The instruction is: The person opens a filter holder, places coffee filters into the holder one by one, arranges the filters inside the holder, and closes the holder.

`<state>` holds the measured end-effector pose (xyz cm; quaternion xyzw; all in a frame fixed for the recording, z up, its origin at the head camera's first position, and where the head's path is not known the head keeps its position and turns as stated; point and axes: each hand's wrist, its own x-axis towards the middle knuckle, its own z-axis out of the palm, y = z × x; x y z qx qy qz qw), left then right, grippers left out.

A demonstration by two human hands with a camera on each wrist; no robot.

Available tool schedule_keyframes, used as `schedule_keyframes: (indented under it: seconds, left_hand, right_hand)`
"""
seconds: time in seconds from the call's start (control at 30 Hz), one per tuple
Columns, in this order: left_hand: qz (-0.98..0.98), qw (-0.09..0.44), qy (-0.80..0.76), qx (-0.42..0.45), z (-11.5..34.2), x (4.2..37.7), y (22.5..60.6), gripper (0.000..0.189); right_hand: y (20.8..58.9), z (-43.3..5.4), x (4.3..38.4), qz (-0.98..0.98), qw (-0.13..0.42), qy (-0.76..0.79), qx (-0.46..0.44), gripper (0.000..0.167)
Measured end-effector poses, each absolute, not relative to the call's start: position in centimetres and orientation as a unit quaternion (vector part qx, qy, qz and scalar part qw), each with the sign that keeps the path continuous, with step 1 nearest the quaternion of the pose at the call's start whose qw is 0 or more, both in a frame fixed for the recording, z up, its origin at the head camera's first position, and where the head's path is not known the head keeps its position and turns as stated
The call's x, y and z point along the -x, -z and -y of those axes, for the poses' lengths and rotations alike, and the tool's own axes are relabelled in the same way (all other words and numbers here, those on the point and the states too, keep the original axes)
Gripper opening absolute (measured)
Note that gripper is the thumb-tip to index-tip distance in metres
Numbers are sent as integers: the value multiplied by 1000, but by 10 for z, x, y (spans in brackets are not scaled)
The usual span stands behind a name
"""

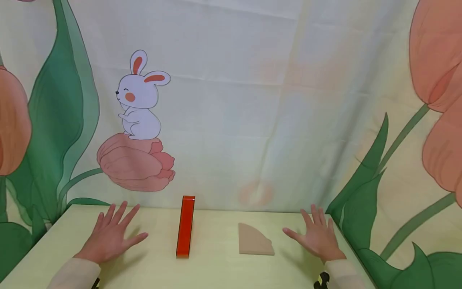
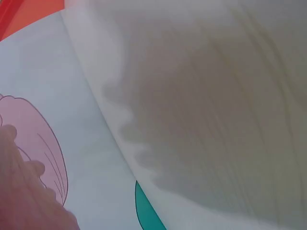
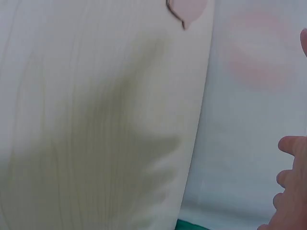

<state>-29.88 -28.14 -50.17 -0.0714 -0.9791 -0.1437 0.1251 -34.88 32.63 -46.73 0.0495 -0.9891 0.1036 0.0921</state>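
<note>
My left hand (image 1: 108, 237) hovers over the left of the table, fingers spread and holding nothing. Its nearest thing is a long, narrow red block (image 1: 185, 226) with dark edges, lying lengthwise away from me; a corner of this red block (image 2: 31, 17) shows in the left wrist view. My right hand (image 1: 319, 237) is spread the same way above the right side, also holding nothing. To its left lies a flat beige quarter-circle piece (image 1: 254, 241) with a small bump on its curved edge. Part of this piece (image 3: 188, 9) appears at the top of the right wrist view.
Both things lie on a pale yellow table (image 1: 213, 273), the hands' shadows falling across it. Behind its far edge hangs a cloth backdrop (image 1: 223, 120) printed with tulips, leaves and a white rabbit.
</note>
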Motion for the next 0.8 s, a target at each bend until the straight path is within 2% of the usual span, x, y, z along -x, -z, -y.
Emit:
schedule_keyframes:
  seconds: [0.43, 0.8]
  left_hand:
    - [951, 92, 266, 130, 258, 307, 492, 95]
    - [911, 56, 392, 112, 225, 315, 504, 90]
  right_hand:
    - [476, -279, 335, 966, 114, -216, -86, 97]
    - [492, -231, 327, 937, 89, -319, -111, 88]
